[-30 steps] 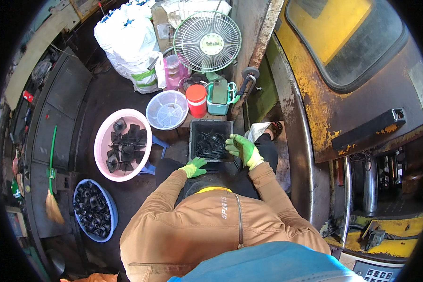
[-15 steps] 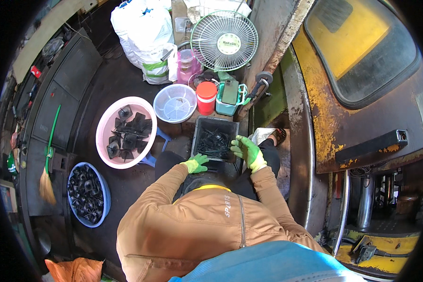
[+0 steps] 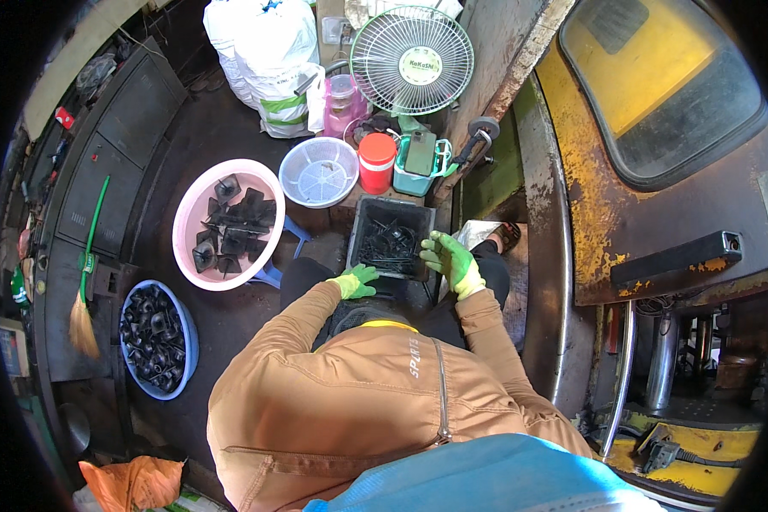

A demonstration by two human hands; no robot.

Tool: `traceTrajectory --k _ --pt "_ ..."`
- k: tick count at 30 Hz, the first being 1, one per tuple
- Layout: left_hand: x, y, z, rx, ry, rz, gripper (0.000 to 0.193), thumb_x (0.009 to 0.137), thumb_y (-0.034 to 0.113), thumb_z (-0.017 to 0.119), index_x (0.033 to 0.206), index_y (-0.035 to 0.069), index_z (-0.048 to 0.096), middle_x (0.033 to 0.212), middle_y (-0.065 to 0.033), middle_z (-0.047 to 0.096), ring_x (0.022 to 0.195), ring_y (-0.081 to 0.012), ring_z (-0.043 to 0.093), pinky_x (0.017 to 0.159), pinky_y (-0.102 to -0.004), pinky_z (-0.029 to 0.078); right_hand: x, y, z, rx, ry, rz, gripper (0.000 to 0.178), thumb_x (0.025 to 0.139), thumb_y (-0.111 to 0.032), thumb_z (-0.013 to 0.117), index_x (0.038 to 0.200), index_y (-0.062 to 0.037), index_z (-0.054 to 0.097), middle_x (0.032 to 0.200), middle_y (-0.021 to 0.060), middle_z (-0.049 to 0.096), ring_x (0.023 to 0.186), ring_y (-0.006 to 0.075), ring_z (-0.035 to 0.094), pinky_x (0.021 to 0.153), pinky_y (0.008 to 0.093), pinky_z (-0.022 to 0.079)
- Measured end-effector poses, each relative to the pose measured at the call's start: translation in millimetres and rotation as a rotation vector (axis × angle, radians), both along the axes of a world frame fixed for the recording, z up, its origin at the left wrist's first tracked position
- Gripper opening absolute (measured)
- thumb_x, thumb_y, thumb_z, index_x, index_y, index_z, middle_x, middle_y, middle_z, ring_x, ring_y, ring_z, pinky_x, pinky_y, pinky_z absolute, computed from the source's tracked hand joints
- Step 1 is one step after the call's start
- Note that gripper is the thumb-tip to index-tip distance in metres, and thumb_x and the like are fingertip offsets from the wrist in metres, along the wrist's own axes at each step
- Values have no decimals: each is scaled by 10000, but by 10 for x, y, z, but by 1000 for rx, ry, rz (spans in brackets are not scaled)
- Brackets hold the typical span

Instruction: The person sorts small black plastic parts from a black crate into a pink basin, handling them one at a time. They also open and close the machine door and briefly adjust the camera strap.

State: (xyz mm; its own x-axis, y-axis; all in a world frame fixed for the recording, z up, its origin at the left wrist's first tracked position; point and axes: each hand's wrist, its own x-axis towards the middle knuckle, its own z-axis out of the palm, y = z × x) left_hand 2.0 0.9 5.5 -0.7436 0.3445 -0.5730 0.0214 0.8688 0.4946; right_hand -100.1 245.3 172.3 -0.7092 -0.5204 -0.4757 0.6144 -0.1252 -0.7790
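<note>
A dark rectangular bin [image 3: 356,229] stands before me, with a tangle of thin black pieces [image 3: 390,243] inside. At its near left corner is my left hand [image 3: 355,282] in a green and yellow glove, fingers stretched out and nothing visible in them. My right hand [image 3: 452,263], gloved the same way, is raised beside the bin's right side. Its fingers are apart and slightly bent, and no object shows in it. Whether either glove touches the bin rim I cannot tell.
Left of me are a pink basin [image 3: 185,243] of flat black parts and a blue tub [image 3: 191,354] of small black parts. Beyond the bin are a white basket [image 3: 319,171], a red jar [image 3: 377,162], a teal container [image 3: 411,183] and a fan [image 3: 411,60]. Yellow machinery [image 3: 589,205] stands right.
The whole view has shifted slightly. Both hands stay beside the bin in nearly the same poses, and nothing has been picked up or put down.
</note>
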Motion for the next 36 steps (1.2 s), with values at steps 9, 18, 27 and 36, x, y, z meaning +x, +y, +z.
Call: traceTrajectory --k 9,18,27,36 --pt "13 -21 -13 19 18 2 678 871 486 468 1439 183 257 1521 -70 142 1401 -312 90 1121 -471 124 -6 -4 -23 20 -12 -8 342 897 -370 506 1133 -126 551 1038 52 629 919 208 597 808 330 433" --pt "14 5 -5 21 45 25 659 850 456 504 1415 172 317 1509 -77 185 1389 -316 132 1109 -482 158 -20 9 -64 -10 -5 -1 316 900 -355 506 1113 -127 557 1014 49 635 890 200 602 789 328 441" --pt "5 -5 27 12 0 -1 665 876 481 458 1438 185 258 1525 -74 126 1405 -304 74 1124 -474 106 -4 2 -34 12 -1 -8 302 913 -342 495 1119 -129 553 1012 47 639 888 189 606 790 320 449" --pt "-2 -15 -51 16 3 -5 663 882 487 450 1438 182 255 1522 -76 136 1404 -306 76 1122 -479 114 -1 -2 -46 14 -1 -12 337 906 -357 499 1144 -123 546 1024 59 634 897 206 605 797 332 444"
